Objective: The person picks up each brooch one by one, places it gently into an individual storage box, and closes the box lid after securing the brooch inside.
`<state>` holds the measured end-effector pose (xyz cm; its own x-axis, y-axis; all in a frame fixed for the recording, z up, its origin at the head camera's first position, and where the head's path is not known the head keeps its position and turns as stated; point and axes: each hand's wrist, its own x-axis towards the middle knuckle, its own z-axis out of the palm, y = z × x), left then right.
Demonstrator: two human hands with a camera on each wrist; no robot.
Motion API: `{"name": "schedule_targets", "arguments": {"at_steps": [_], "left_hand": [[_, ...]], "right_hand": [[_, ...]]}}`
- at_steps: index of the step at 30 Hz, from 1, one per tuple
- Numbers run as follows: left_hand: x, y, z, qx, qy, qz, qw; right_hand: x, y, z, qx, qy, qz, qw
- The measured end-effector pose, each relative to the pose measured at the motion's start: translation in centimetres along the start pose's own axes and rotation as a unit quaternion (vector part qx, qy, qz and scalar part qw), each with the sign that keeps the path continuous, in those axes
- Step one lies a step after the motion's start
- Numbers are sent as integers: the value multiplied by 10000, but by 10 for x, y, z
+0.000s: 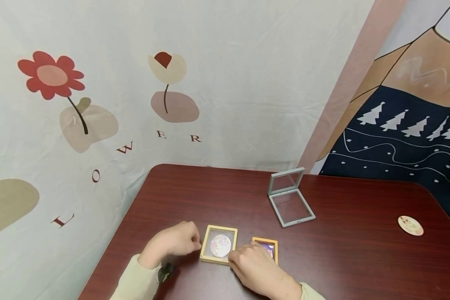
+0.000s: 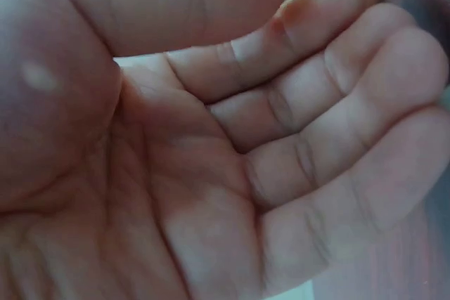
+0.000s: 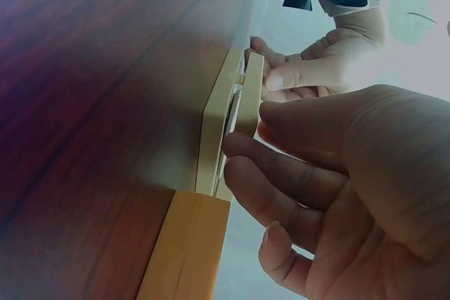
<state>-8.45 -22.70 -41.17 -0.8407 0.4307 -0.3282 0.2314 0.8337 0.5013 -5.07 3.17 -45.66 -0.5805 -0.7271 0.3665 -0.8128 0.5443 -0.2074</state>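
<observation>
A pale yellow square display frame (image 1: pixel 222 227) with clear film holds a round, pinkish-white patterned disc (image 1: pixel 220 246). My left hand (image 1: pixel 181 239) is at its left edge, thumb and forefinger tips close together on the frame. My right hand (image 1: pixel 256 265) pinches the opposite edge near its lower right corner. In the right wrist view the frame's two halves (image 3: pixel 214 131) stand slightly apart along this side, with the thumb on the upper half and fingertips at the gap. An orange frame (image 3: pixel 186 247) stands close beside it, a purple piece (image 1: pixel 268 248) inside, partly hidden by my right hand.
A grey-green display frame (image 1: pixel 306 203) stands unfolded at the back of the dark red table (image 1: pixel 352 250), its lid raised. A round cream disc (image 1: pixel 410 225) lies far right. Behind the table hangs a printed cloth (image 1: pixel 247 83) with flowers and letters.
</observation>
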Motion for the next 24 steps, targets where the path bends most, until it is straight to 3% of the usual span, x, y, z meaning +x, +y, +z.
{"name": "schedule_targets", "arguments": {"at_steps": [5,17,24], "left_hand": [[-1,1,1,156,-70,-43,9998],[3,0,4,-121,-240,322,9991],[3,1,4,-131,-262,305,9991]], "right_hand": [[0,1,0,-74,44,-21,10000],[1,1,0,-204,-27,-134,9997],[0,1,0,-288,14,-209,9994]]}}
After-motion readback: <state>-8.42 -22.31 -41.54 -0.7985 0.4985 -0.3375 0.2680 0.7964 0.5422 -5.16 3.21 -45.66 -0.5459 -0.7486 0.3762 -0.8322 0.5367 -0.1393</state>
